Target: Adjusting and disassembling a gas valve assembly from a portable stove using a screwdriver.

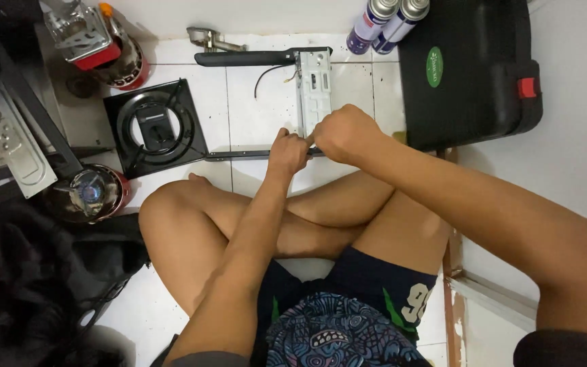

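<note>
Hands are brought together at the near end of a grey metal bracket (pixel 314 92) that lies flat on the white tiled floor (pixel 253 115) just beyond the crossed legs. The left hand (pixel 288 151) is closed in a narrow pinch at the bracket's near end, where a thin dark rail (pixel 239 155) runs across it from left to right. The right hand (pixel 345 134) is curled into a fist just beside the left, its knuckles up, pressed onto the same end; what its fingers enclose is hidden, so whether anything small is held inside cannot be told. The two hands are touching or nearly so.

The bracket's long axis runs straight away from the body, from the hands toward a black bar (pixel 246 58) that lies crosswise at its far end. Almost the whole bracket therefore lies beyond the grip, and both hands are about equally near to it.

To the left a black square burner plate (pixel 154 128) is seen, with a round burner with a red rim (pixel 93 192) nearer the knee. Two spray cans (pixel 385 22) are leaned at the top, and a black plastic case (pixel 470 68) is set to the right.
</note>
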